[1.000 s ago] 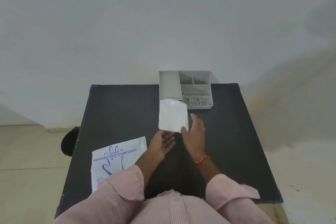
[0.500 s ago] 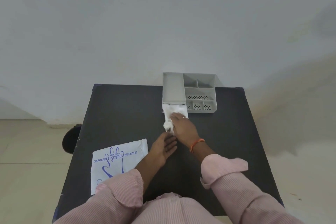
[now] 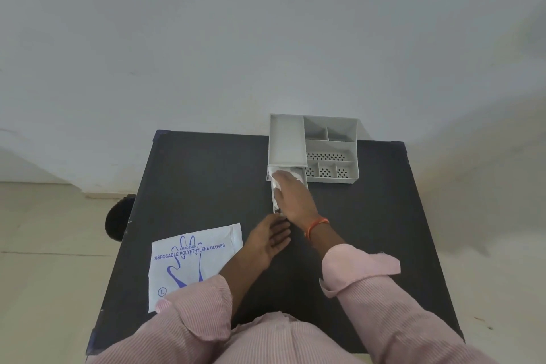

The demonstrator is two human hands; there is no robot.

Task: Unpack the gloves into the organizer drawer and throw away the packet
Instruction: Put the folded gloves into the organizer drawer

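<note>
**Gloves going into the drawer, packet waits on the left**

The packet (image 3: 195, 263) lies flat on the table (image 3: 183, 174), close to the person, on the left side. It is white with blue words and a blue hand drawn on it. It looks thin and floppy, so it may be empty now. Its long side runs left to right, a bit tilted. A pink sleeve (image 3: 195, 301) covers its near corner.

The left hand (image 3: 270, 238) is just to the right of the packet. Its grip is loose and holds nothing. It rests at the near end of the drawer (image 3: 274, 201). This hand is much nearer to the packet, so it is likely the one to pick it up.

Farther on, the right hand (image 3: 291, 198) lies flat and spread on the gloves (image 3: 276, 183), pressing them down into the open drawer. The gloves are white and crinkly, and only a little of them shows.

The drawer sticks out toward the person from the grey organizer (image 3: 331, 151) at the far edge of the table. No bin can be seen for sure.
</note>
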